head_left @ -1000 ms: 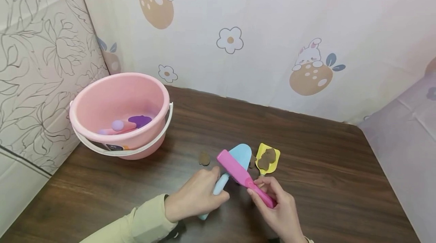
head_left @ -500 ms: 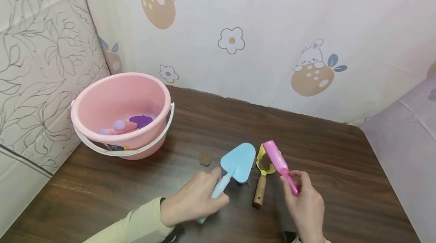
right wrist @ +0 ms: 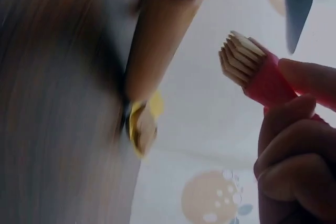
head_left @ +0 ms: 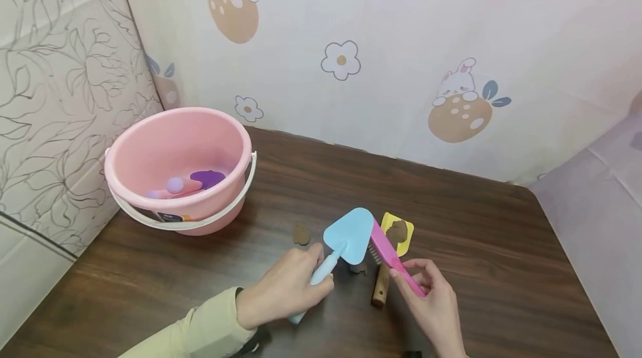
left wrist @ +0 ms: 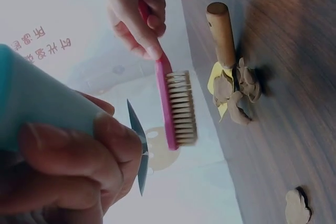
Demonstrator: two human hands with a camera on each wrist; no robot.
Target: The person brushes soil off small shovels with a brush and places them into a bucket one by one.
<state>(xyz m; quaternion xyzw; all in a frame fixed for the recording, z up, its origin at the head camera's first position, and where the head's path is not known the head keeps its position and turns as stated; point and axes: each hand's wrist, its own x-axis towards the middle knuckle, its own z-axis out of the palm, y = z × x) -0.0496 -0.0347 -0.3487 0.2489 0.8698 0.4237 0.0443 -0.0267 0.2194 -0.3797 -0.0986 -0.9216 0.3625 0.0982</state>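
My left hand grips the handle of a light blue trowel, its blade pointing away over the table. In my right hand is a pink brush, pinched by its handle between thumb and fingers. The left wrist view shows the brush's pale bristles facing the table side, with the blue blade seen edge-on beside them. Below the brush lies a small yellow shovel with a wooden handle, bearing a brown clay-like lump.
A pink bucket with a white handle stands at the left, with pink and purple things inside. One flat brown piece lies left of the trowel; another brown piece is partly hidden under its blade. A patterned curtain hangs behind the table.
The brush swung right, off the trowel and over the yellow shovel, then came back left to the blade's right edge, its bristles now showing. The trowel's blade moved only slightly.
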